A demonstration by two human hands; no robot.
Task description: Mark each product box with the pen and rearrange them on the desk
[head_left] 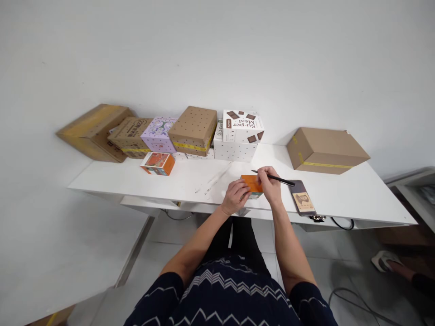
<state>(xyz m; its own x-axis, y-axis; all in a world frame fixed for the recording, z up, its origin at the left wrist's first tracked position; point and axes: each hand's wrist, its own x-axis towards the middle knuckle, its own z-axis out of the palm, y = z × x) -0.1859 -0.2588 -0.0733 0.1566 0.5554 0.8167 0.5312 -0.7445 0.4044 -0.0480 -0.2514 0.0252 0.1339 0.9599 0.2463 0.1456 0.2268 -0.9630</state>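
Note:
A small orange box (251, 182) sits near the front edge of the white table, directly before me. My left hand (234, 197) grips its left side, fingers bent over the top. At the box's right end is my right hand (270, 184), closed, with a black pen (283, 180) held across its fingers. The pen's thin end points left past the far edge of the box, and its thick end reaches right toward a phone. My right fingertips seem to touch the box's top, though the contact is partly hidden.
Along the wall stand several cardboard boxes (193, 129), a lilac box (159, 134) and white boxes (243, 127). Another orange box (158, 163) lies at left. A phone (302, 198) and a big carton (328, 149) are at right. Someone's foot (385, 261) shows lower right.

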